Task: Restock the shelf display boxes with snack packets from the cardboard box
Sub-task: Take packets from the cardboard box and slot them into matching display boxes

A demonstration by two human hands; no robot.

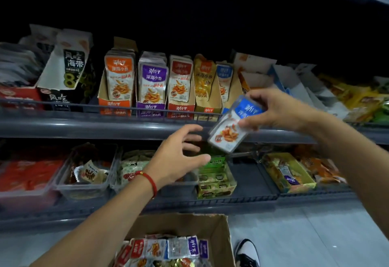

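1. Blue-topped packets (pixel 233 125) sit as a small stack in the right hand (pixel 280 111), whose grip is clamped on them, fingers over the top edge and thumb on the face. The stack hangs tilted in front of the upper shelf rail (pixel 84 122), just below the blue display box (pixel 224 81).

2. That blue box stands at the right end of a row beside the yellow box (pixel 205 85), red box (pixel 181 90), purple box (pixel 152 85) and orange box (pixel 117 81). It looks less full than the others, so I judge it to be the target.

3. Below and to the left, the left hand (pixel 179 161) hovers with its fingers spread apart, holding nothing and near the stack's lower end, likely ready to steady it.

4. At the bottom of the view, the cardboard box (pixel 219 231) rests on the floor with mixed red, purple and blue packets (pixel 168 250) inside. A shoe (pixel 246 254) is just beside it.

5. Risks: the grip covers only the upper part of the stack, so the loose lower packets could fan out or slip. The stack's corner could catch on the rail or the box's front lip as it goes in. Pushing hard could tip the light card box backward. The look-alike packaging invites filing into the wrong colour.
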